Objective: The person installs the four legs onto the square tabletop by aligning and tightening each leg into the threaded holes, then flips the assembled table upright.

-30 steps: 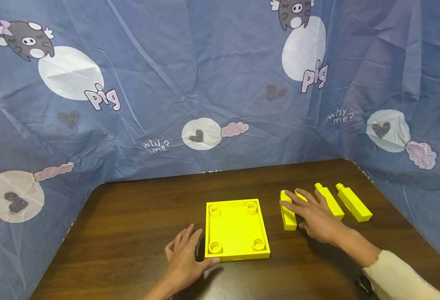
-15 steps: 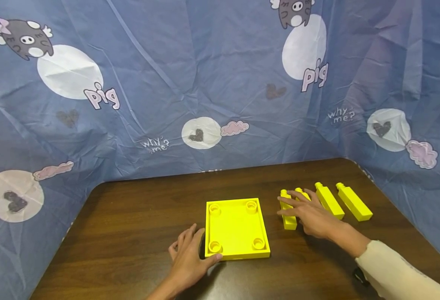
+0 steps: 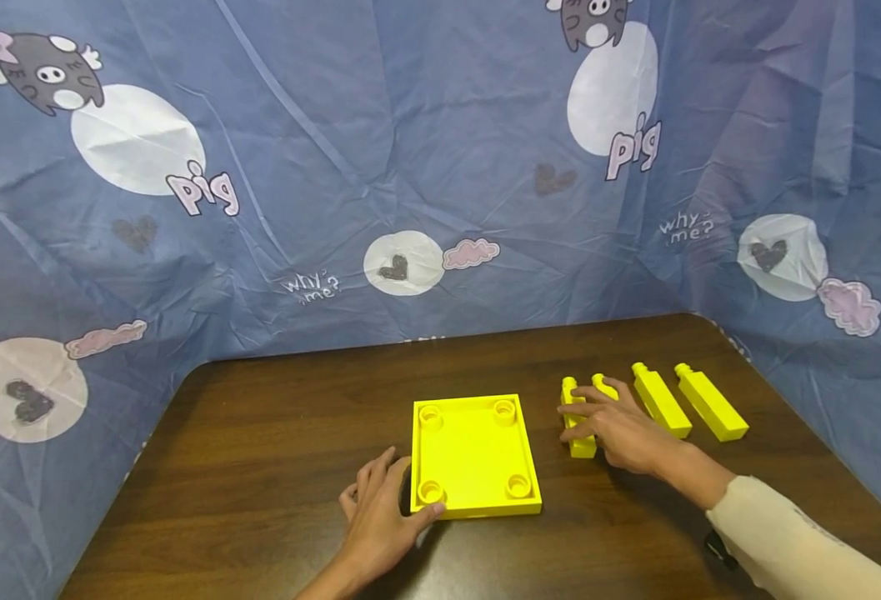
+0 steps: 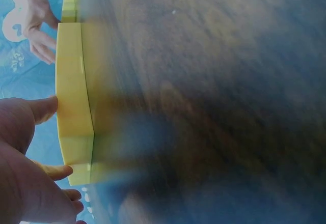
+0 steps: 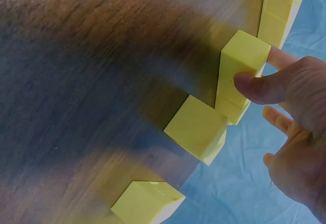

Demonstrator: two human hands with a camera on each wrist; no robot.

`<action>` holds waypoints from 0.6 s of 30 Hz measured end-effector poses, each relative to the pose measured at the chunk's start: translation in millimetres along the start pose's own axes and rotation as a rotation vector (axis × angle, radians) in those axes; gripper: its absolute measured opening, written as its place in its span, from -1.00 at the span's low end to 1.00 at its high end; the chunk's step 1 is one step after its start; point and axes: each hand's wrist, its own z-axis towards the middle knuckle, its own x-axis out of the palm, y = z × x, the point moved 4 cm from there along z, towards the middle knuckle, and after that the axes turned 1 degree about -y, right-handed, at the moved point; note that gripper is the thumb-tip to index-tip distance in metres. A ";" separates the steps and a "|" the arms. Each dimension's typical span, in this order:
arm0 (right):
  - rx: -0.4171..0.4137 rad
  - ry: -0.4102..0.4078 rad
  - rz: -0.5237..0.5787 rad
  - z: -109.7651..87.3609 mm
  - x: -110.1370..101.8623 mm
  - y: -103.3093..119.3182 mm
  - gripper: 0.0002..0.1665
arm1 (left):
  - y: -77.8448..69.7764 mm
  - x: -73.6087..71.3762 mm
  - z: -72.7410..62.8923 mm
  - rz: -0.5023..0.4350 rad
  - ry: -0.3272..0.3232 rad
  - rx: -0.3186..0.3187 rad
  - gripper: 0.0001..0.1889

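Where the right hand [image 3: 628, 433] pinches one block [image 5: 238, 63], it half-hides another block [image 3: 603, 386].

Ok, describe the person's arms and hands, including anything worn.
The left hand and right hand are ungloved. A cream sleeve with faint markings is on the right arm, a small dark object beside it; the visible left forearm is bare.
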 end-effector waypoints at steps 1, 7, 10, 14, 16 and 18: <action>-0.003 -0.002 0.002 0.4 0.5 -0.3 -0.23 | 0.0 0.0 0.0 0.000 -0.001 -0.002 -0.25; -0.030 -0.016 -0.005 2.0 1.7 -1.2 -0.25 | -0.1 1.1 0.1 0.010 -0.010 -0.004 -0.26; -0.059 -0.029 -0.013 2.0 1.4 -1.0 -0.26 | 0.0 1.2 -0.2 0.013 -0.007 -0.003 -0.25; -0.110 -0.052 -0.033 3.2 0.1 -0.3 -0.26 | -0.2 0.4 -1.2 0.012 0.001 -0.004 -0.25; -0.142 -0.068 -0.047 4.1 -0.1 0.1 -0.25 | -0.5 -0.5 -1.7 0.013 0.002 0.000 -0.25; -0.177 -0.081 -0.059 5.0 -0.1 0.7 -0.26 | -0.4 -0.7 -1.7 0.011 0.004 0.001 -0.25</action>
